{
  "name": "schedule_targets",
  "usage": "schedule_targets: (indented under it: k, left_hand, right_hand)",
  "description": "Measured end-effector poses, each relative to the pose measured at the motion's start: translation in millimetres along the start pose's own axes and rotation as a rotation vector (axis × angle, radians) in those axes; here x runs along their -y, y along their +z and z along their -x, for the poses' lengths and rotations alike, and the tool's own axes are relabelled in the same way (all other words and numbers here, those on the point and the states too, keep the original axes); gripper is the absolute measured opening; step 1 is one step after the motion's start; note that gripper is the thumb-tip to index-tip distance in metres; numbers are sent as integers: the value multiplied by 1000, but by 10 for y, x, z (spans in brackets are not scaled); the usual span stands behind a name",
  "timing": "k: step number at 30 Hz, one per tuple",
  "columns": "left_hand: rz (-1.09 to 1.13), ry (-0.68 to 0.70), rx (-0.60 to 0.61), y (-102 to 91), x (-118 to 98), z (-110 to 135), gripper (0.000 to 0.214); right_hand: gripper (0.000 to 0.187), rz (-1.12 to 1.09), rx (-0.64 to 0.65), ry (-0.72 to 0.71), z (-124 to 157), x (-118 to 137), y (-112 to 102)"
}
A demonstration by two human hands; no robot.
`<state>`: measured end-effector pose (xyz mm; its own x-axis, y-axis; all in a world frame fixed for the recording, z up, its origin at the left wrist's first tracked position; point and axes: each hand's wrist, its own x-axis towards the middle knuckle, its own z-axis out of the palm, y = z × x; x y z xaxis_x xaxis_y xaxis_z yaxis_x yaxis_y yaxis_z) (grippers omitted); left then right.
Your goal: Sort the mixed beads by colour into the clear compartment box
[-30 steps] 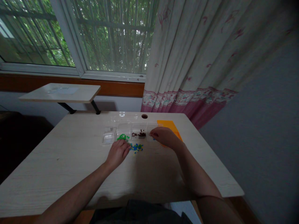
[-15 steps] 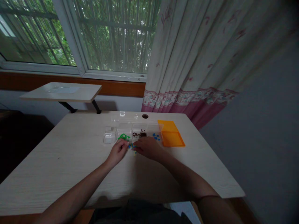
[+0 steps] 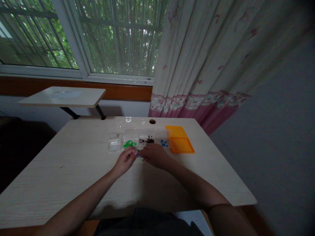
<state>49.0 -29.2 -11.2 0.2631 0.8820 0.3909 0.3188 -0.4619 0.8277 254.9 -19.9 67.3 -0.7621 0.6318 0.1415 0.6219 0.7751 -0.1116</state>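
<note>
My left hand [image 3: 126,159] is closed, with thumb and index finger pinched together. Just to its right, my right hand [image 3: 156,156] bends down with its fingertips pressed together, almost touching the left fingertips. A bit of blue shows between the two hands, too small to name. Small loose pieces [image 3: 142,160] in blue, green and yellow lie on the table below the right fingers, partly hidden. Behind the hands stands a clear divided box: green pieces [image 3: 129,144] at left, dark brown pieces [image 3: 149,140] in the middle, blue pieces [image 3: 164,143] at right.
An orange tray or lid [image 3: 182,145] lies right of the clear box. Small clear containers [image 3: 115,145] stand to its left. A raised shelf [image 3: 64,97] with a sheet on it sits at the back left of the table [image 3: 81,170]. A round hole [image 3: 152,121] is near the back edge.
The fingertips of both hands have drawn closer together, and the right hand has shifted slightly left. Fewer loose pieces show between them. The camera view has shifted slightly.
</note>
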Motion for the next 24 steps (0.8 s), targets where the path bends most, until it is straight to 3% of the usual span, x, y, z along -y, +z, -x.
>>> schedule_targets:
  k: [7, 15, 19, 24]
  left_hand:
    - [1, -19, 5, -46, 7, -12, 46]
    - [-65, -35, -117, -216, 93, -62, 41]
    - [-152, -8, -85, -250, 124, -66, 38]
    - [-305, 60, -2, -275, 130, -58, 30]
  right_hand:
    - [20, 27, 80, 52, 4, -71, -153]
    - [32, 259, 127, 526, 188, -625, -511]
    - [32, 257, 123, 559, 267, -834, -508]
    - [32, 243, 117, 547, 299, -884, -466]
